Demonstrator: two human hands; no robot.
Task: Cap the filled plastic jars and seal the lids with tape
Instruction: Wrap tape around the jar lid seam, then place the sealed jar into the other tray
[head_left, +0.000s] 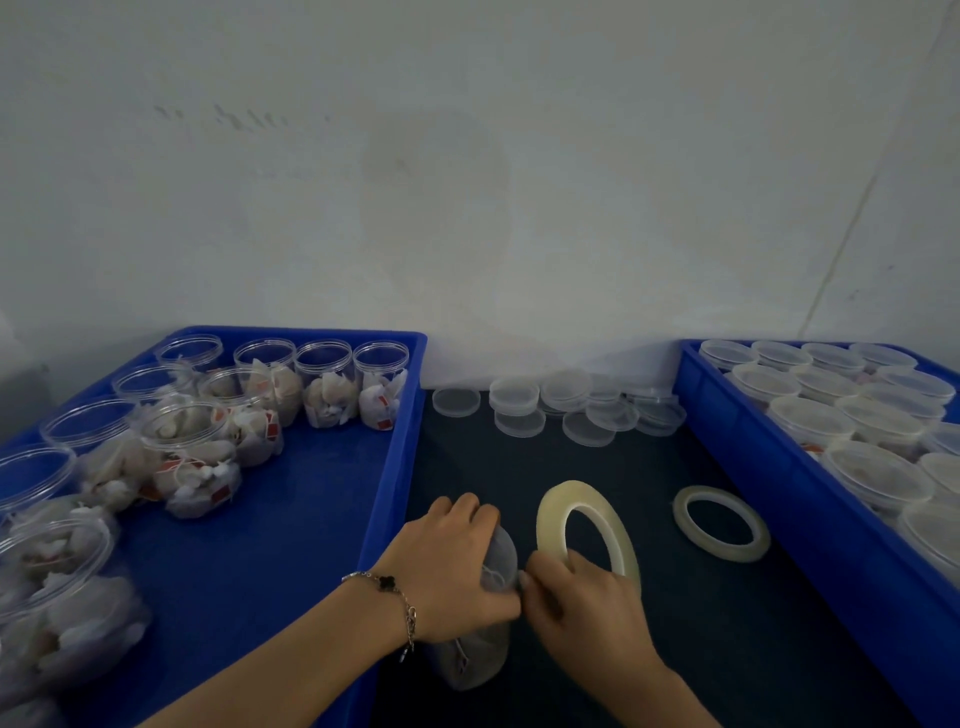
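Observation:
A filled plastic jar (475, 657) stands on the dark mat near the front, with its lid (504, 548) on. My left hand (447, 561) grips the jar's top from above. My right hand (582, 603) holds a roll of clear tape (587, 525) upright just right of the jar, its fingertips at the lid's edge. A second tape roll (722, 522) lies flat on the mat further right. Loose clear lids (561, 408) are scattered at the back of the mat.
A blue tray (291, 519) on the left holds several open jars (332, 384) filled with white sachets. A blue tray (769, 457) on the right holds several capped jars (878, 473). A white wall rises behind.

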